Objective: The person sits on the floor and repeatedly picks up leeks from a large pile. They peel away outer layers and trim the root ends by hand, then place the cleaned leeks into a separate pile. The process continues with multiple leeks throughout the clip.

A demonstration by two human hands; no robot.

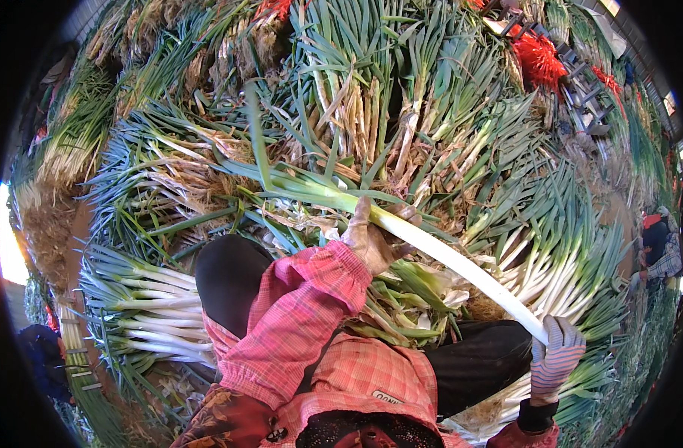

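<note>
One long green onion (453, 252), with a white shank and green leaves, lies slantwise across the space before me. My left hand (375, 238), bare and soiled, holds it where white turns to green, thumb up along the near side. Its leaves point to the upper left, one standing up. In a striped knit glove, my right hand (557, 350) grips the white lower end, hiding the tip. Beneath the stalk, between my knees, sits a heap of stripped outer leaves (414, 297).
Cleaned white-stemmed onions (162, 319) lie beside my left knee, with more white onions (560, 269) at the right. Uncleaned, rooty bunches (347, 112) fill the area ahead. Red ties (537, 59) hang by a metal rack (585, 89). Another person (658, 246) is at the far right.
</note>
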